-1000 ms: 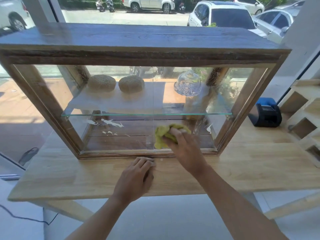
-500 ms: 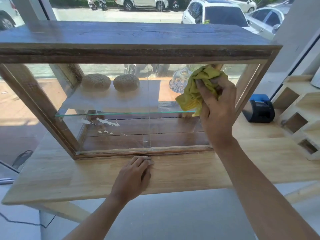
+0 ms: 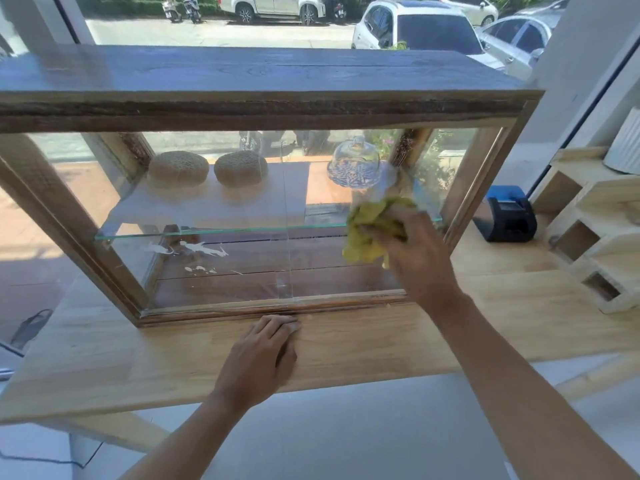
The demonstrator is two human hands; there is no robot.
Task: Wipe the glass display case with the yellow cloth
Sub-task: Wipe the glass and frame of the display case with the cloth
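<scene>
1. Countertop of pale wood carries our glass display case, a wood-framed box that sits near the far edge with its long axis running left to right and its glazed front facing us; a glass shelf splits it into an upper and a lower level.
2. We are mid-wipe on the right part of the front pane, so we judge the step in hand to be the cleaning of that glass, with the left part not yet reached.
3. Our right hand is curled closed around the yellow cloth and presses it to the pane at shelf height; the hand is motion-blurred.
4. Our left hand lies flat and loosely open on the countertop, holding nothing, fingertips just beside the case's bottom rail.
5. The cloth is bunched into a wad, its longer side roughly upright, a loose corner hanging below the hand.
6. Next we judge the cloth must travel left across the pane with steady pressure, toward the white smears low on the left; we cannot tell which side of the glass they sit on.
</scene>
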